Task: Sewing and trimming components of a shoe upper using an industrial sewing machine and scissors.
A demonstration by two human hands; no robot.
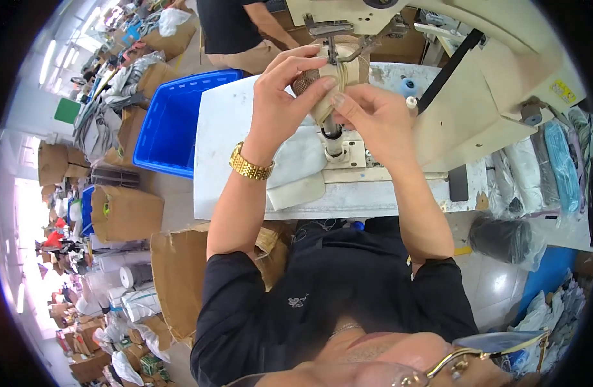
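A beige sewn piece with brown mesh (323, 111) sits on top of the post of a cream sewing machine (457, 97), under its presser foot (333, 51). My left hand (287, 93) holds the piece from the left, fingers along its top and thumb pressed on its near part. From the right, my right hand (377, 122) pinches the near edge between thumb and fingers; some of those fingers are hidden. Below both hands the metal post (335, 145) rises from the machine bed. The piece's exact kind cannot be made out.
Pale flat pieces (296, 190) lie on the white table (222, 129) left of the post. A blue bin (171, 122) stands off the table's left side. An open cardboard box (177, 271) is beside me. Across the table is another person (235, 29). Plastic-wrapped bundles (528, 171) lie at the right.
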